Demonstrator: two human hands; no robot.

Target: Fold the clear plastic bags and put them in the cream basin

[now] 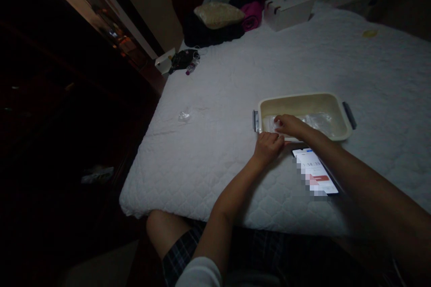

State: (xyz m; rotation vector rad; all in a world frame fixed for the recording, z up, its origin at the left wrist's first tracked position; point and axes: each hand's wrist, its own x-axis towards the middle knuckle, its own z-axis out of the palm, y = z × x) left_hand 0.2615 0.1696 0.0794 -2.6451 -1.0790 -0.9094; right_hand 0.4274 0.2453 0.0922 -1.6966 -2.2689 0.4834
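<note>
A cream plastic bin (299,101) with grey side clips rests on the bed, with clear plastic bags (319,121) lying inside. My right hand (291,126) reaches over the near rim into its left part. Its fingers are curled in a pinch at a piece of clear plastic; the exact hold is hard to see. At the bin's near left corner, my left hand (268,147) has its fingers folded together against the rim. What those fingers hold, if anything, is hidden. A lit phone (316,170) lies just in front of the bin, beneath my right forearm.
White quilted bedding (202,157) covers the bed. A small crumpled clear plastic piece (184,115) lies to the left. Toward the back are a bottle (191,69), a cushion (218,14), a pink roll (252,15) and a white box (288,11). The bed's left edge drops to dark floor.
</note>
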